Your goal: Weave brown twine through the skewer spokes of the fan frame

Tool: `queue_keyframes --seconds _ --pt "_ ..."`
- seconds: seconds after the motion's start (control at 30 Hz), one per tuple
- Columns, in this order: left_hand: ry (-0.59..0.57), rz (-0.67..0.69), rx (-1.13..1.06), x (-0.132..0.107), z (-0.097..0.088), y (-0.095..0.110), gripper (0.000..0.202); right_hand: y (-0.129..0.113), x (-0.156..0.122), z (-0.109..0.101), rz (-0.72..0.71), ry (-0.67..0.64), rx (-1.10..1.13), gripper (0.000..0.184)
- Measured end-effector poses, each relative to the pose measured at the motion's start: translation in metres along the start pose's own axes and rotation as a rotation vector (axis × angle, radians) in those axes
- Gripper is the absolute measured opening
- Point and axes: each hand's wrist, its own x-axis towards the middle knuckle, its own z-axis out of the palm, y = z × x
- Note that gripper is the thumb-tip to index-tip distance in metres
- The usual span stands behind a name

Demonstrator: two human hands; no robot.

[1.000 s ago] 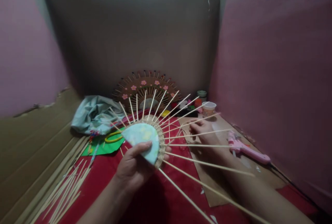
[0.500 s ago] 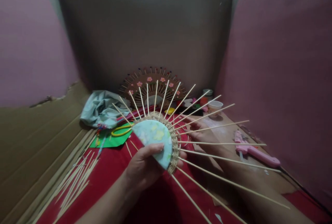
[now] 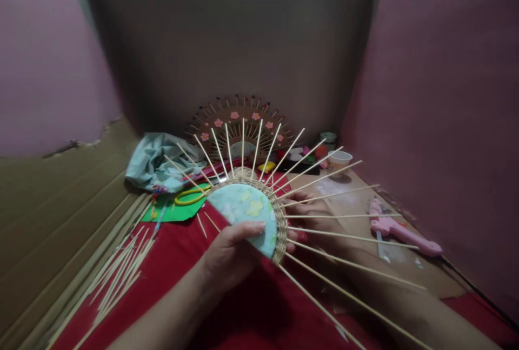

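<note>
My left hand [image 3: 237,252] grips a half-round fan piece [image 3: 239,206] covered in pale blue floral fabric, thumb on the front and fingertips behind its lower right edge. Woven twine [image 3: 280,215] runs round the curved rim, and many thin wooden sticks [image 3: 259,147] spread outward from it like rays. Behind the sticks on the right is my right hand [image 3: 314,217], its fingers bent together close to the rim. The sticks partly cover those fingers, and what they pinch is too unclear to make out.
A finished-looking fan [image 3: 235,116] with pink flowers leans at the back. On the right lie a pink glue gun [image 3: 391,225] and a white cup [image 3: 339,159]. Loose sticks [image 3: 121,269], yellow-handled scissors [image 3: 190,197], green sheet [image 3: 178,211] and bunched cloth [image 3: 158,163] are left.
The fan piece has shifted slightly right and turned a little in my left hand. My right hand's fingers, stretched behind the sticks before, are now drawn in and bent.
</note>
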Motion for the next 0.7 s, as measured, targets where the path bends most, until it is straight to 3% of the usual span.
queue_keyframes --seconds 0.2,0.33,0.57,0.7 --pt "0.092 0.032 0.018 -0.001 0.005 -0.002 0.035 -0.001 -0.003 0.006 -0.021 -0.098 0.105 0.017" --pt "0.165 0.149 0.019 -0.008 0.012 0.000 0.047 -0.003 -0.003 0.003 -0.059 -0.103 0.116 0.019" --pt "0.017 0.028 -0.106 -0.013 0.006 0.009 0.021 -0.008 -0.010 0.008 -0.062 -0.081 0.085 0.016" --pt "0.064 0.048 -0.091 -0.007 0.003 0.007 0.025 -0.012 -0.010 0.009 -0.028 -0.021 -0.011 0.015"
